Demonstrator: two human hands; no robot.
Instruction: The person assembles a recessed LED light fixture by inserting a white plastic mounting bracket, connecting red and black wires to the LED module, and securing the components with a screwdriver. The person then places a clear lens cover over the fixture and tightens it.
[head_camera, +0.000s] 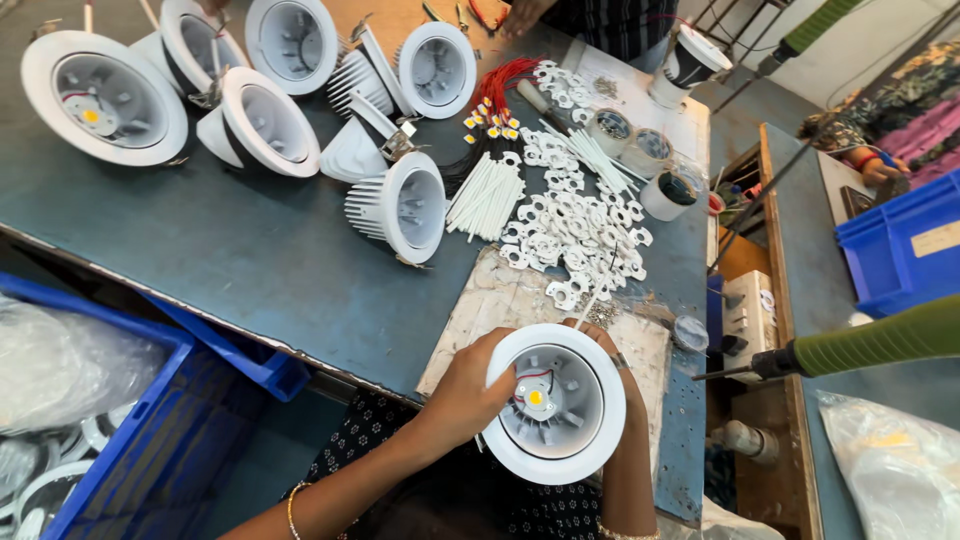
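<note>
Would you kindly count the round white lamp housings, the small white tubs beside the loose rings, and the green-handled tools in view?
Round white lamp housings: 7
Small white tubs: 3
Green-handled tools: 2
Total: 12

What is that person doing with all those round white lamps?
A person holds one round white lamp housing in both hands, left hand on its side, right hand behind its rim. A small yellow chip sits inside. More housings, white rings and red wires lie on the blue-grey table.
</note>
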